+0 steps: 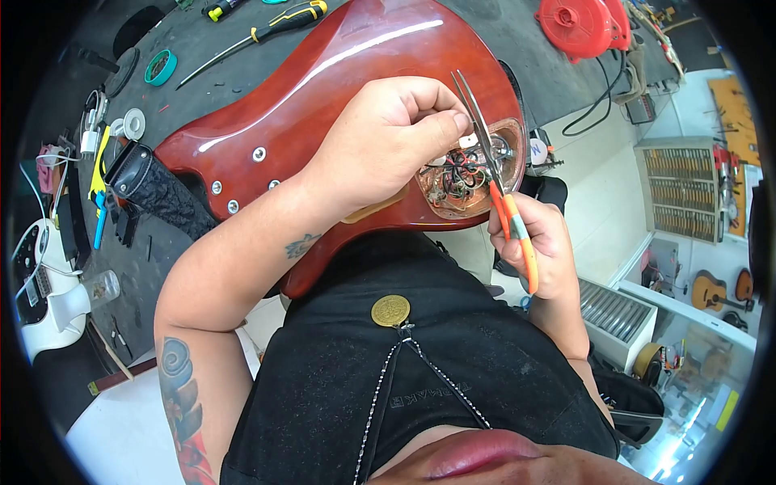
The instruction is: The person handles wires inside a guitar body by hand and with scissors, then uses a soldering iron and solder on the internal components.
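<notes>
My right hand [537, 242] is wrapped around the orange handles of long-nose pliers [485, 133], whose thin metal jaws point up and away over the guitar. Beside the jaws, my left hand [392, 137] is closed in a pinch, thumb against fingertip; what it pinches is too small to make out. A small whitish piece [469, 141] shows just under the thumb. Both hands are above the open control cavity [457, 202] of a glossy red-brown guitar body [323, 97]. Tangled black, red and pale wires [462, 171] fill the cavity, partly hidden by the pliers.
On the dark workbench [202, 97] lie a yellow-black screwdriver [291, 20], a teal tape roll [160, 68] and a white ring [134, 124]. A black padded support [158, 182] touches the body's left side. A red cord reel [575, 26] stands at the upper right.
</notes>
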The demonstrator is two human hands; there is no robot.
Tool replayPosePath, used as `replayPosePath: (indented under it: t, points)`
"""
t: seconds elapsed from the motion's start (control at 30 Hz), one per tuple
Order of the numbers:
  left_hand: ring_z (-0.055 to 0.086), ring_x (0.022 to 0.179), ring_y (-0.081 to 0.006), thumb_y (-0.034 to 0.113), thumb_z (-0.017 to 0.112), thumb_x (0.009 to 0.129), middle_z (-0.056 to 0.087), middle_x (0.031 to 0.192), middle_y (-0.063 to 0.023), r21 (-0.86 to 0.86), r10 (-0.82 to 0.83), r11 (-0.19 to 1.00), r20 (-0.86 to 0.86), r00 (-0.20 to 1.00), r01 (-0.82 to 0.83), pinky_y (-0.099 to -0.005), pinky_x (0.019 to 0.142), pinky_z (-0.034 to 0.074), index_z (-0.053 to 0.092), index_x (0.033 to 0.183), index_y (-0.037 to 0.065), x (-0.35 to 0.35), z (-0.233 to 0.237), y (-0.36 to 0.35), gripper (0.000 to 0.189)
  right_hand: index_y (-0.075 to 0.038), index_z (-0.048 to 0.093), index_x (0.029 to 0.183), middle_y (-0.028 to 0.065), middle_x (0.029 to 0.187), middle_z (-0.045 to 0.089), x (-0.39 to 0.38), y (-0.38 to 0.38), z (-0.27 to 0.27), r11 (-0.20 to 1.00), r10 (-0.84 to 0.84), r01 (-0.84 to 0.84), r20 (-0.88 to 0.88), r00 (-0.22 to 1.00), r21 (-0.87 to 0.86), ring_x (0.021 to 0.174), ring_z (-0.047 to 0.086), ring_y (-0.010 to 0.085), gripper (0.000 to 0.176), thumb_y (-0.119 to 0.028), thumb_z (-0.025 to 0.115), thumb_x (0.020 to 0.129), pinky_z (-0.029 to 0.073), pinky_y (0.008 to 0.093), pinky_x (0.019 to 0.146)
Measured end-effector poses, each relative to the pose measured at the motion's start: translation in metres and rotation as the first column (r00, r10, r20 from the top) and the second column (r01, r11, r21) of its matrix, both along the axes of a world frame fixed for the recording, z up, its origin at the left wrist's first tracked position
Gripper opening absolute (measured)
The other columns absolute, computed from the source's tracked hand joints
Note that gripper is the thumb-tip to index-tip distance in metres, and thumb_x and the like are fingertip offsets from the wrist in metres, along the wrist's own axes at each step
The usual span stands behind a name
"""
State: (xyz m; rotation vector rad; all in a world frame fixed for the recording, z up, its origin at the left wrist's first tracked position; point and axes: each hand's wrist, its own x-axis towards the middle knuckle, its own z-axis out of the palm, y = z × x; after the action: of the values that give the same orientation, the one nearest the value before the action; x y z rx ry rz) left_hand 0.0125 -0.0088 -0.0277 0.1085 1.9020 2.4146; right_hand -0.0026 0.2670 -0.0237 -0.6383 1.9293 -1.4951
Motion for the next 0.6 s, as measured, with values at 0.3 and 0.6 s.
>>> replayPosePath:
  t: [0.3, 0.6]
  points:
    - [0.050, 0.070, -0.0015, 0.015, 0.065, 0.109, 0.061, 0.080, 0.0052, 0.014, -0.003, 1.000, -0.013, 1.000, 0.003, -0.0229, 0.063, 0.041, 0.072, 0.106, -0.002, 0.000, -0.001, -0.001, 0.019, 0.003, 0.065, 0.097, -0.0005, 0.076, 0.059, 0.001, -0.001, -0.004, 0.998, -0.027, 0.033, -0.091, 0.995, 0.060, 0.069, 0.052, 0.0048, 0.045, -0.035, 0.090, 0.092, 0.042, 0.0253, 0.060]
    - [0.051, 0.072, -0.0016, 0.016, 0.065, 0.110, 0.061, 0.082, 0.0052, 0.014, 0.007, 1.000, -0.019, 1.000, -0.007, -0.0227, 0.066, 0.044, 0.072, 0.105, 0.000, -0.001, -0.002, 0.001, 0.018, -0.001, 0.067, 0.091, -0.0036, 0.076, 0.059, -0.014, 0.018, -0.007, 0.979, -0.183, 0.172, -0.102, 0.978, -0.107, 0.063, 0.050, 0.0050, 0.042, -0.040, 0.080, 0.100, 0.038, 0.0242, 0.057]
